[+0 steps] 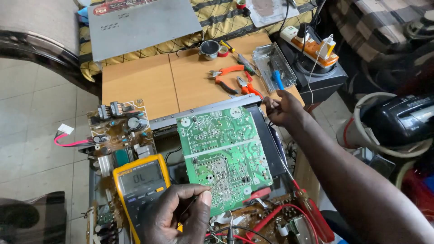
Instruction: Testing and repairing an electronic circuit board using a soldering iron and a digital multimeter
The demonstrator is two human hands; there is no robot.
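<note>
Left hand (178,214) pinching thin probe lead at 6 o'clock of green rectangular circuit board (224,156); right hand (282,108) gripping its 2 o'clock corner, beside yellow multimeter (141,185).

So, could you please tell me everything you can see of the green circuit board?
The green circuit board is a flat rectangle lying solder side up, slightly tilted, across an open dark chassis. White tracing, silvery solder points and round white patches cover it, and a pale line splits it crosswise. The left hand pinches a thin probe at its lower left edge; the right hand rests by its upper right corner. A yellow multimeter sits beside it.
</note>
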